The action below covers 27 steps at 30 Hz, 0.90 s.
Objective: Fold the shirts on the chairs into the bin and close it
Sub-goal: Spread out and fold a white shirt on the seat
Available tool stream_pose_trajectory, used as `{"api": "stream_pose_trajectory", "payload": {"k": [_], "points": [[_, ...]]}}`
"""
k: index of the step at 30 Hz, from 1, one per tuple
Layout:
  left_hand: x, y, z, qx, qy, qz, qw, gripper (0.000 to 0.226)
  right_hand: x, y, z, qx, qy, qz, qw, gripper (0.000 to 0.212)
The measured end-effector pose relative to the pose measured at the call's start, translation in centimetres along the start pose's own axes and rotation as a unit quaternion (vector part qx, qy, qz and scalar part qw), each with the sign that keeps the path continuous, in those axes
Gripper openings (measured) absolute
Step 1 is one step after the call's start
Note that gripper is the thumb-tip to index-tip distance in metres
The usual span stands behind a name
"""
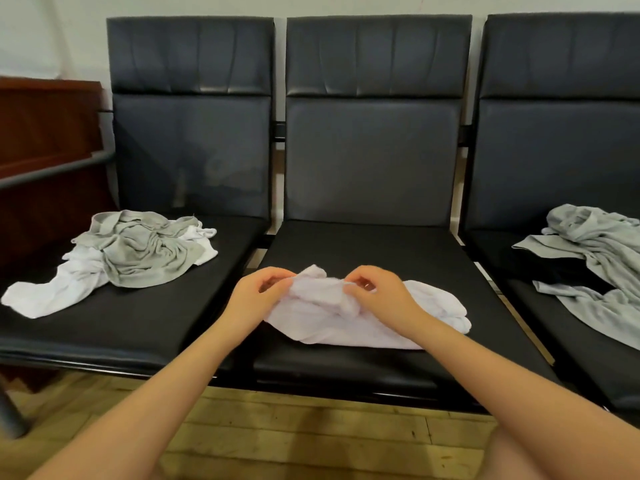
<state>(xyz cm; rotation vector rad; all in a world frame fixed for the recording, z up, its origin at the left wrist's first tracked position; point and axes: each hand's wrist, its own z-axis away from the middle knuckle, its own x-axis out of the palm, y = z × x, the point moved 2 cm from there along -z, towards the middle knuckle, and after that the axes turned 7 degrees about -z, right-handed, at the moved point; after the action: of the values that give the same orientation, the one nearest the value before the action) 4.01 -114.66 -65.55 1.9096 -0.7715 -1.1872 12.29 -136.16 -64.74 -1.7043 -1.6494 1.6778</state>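
White shirt (363,320) bunched on the middle chair seat (398,258), near its front edge. Left hand (258,296) pinching the cloth at its left upper edge, fingers curled. Right hand (377,292) pinching a raised fold near the middle, thumb and fingers curled round it. On the left chair (194,161), a crumpled grey shirt (142,251) atop another white shirt (52,289). On the right chair (561,150), a pale grey shirt (595,258) spread loosely. Wooden floor (311,434) below.

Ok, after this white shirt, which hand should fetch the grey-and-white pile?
Left, probably. The left hand is nearer the pile on the left chair; the right hand would cross over.
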Motion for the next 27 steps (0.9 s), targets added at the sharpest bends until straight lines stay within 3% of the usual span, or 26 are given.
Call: {"api": "stream_pose_trajectory", "payload": {"k": [2, 5, 8, 10, 13, 16, 18, 20, 22, 24, 27], "points": [[0.3, -0.3, -0.2, 0.009, 0.007, -0.064, 0.998, 0.024, -1.7, -0.1, 0.1, 0.002, 0.068, -0.051, 0.996, 0.013], [1.3, -1.1, -0.4, -0.016, -0.046, -0.173, 0.984, 0.043, -4.7, 0.2, 0.6, 0.009, 0.147, -0.094, 0.985, 0.012], [1.8, -0.9, -0.6, -0.044, -0.063, -0.150, 0.986, 0.026, -6.8, 1.5, 1.4, 0.045, 0.164, -0.049, 0.984, 0.009], [1.6, -0.4, -0.7, -0.051, -0.054, -0.132, 0.988, 0.020, -7.4, 2.5, 1.8, 0.078, 0.140, -0.001, 0.987, 0.009], [0.4, 0.6, -0.7, -0.033, 0.025, -0.049, 0.998, 0.017, -7.4, 3.2, 2.2, 0.094, 0.101, 0.046, 0.989, 0.007], [-0.5, 1.4, -0.5, -0.017, 0.039, -0.002, 0.999, 0.018, -7.0, 2.7, 2.5, 0.078, 0.107, -0.012, 0.991, 0.005], [-0.2, 1.5, -0.3, 0.016, -0.020, -0.044, 0.999, 0.017, -6.6, 1.9, 2.7, 0.070, 0.104, -0.081, 0.989, 0.007], [0.3, 1.9, 0.0, 0.051, -0.056, -0.175, 0.982, 0.014, -6.1, 1.2, 2.9, 0.071, 0.091, -0.121, 0.986, 0.008], [0.8, 2.6, -0.1, 0.096, -0.024, -0.298, 0.949, 0.038, -5.5, 1.0, 3.1, 0.072, 0.060, -0.130, 0.987, 0.009], [1.1, 4.2, 0.0, 0.144, 0.023, -0.308, 0.940, 0.047, -4.7, 1.2, 3.4, 0.074, 0.009, -0.098, 0.992, 0.007], [2.3, 5.9, 0.0, 0.157, 0.003, -0.246, 0.957, 0.030, -3.4, 1.2, 3.9, 0.066, -0.074, -0.058, 0.993, 0.024]]}}
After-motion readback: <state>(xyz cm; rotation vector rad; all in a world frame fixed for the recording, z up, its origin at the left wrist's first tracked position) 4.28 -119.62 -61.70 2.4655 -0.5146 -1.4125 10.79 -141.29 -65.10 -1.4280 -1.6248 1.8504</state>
